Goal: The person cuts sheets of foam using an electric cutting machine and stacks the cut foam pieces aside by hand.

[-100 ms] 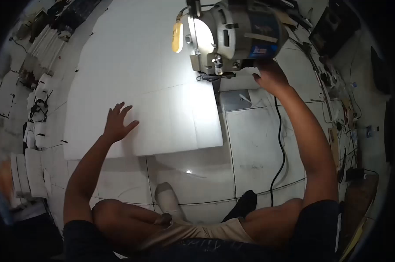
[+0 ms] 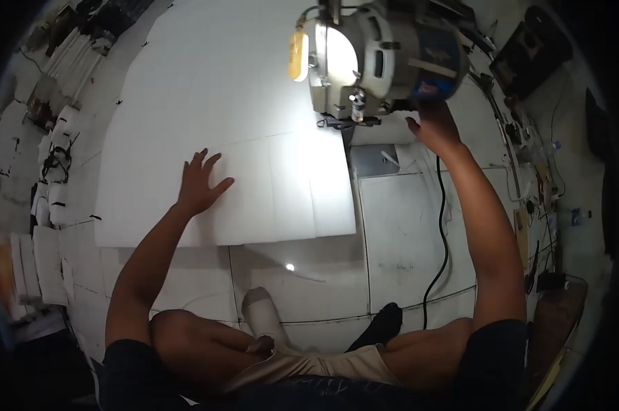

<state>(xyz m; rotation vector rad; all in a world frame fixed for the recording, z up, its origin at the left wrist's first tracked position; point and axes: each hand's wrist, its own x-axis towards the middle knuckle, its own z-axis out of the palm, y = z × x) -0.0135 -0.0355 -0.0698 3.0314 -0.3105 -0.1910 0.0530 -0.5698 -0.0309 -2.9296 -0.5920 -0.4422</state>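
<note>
We're seeing the left hand [image 2: 201, 190] spread and empty over the white sheet [image 2: 234, 116], the right hand [image 2: 438, 131] touching the machine [image 2: 391, 58], grip hidden, can't tell.

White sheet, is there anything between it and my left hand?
Nothing visible: your left hand is directly over the white sheet, fingers spread, though contact is hard to confirm. The lit machine is off to the hand's right, not between them.

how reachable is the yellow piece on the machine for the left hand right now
Probably yes, with a stretch: the left hand is open with fingers spread, and only white sheet seems to lie between it and the yellow piece on the machine.
</note>
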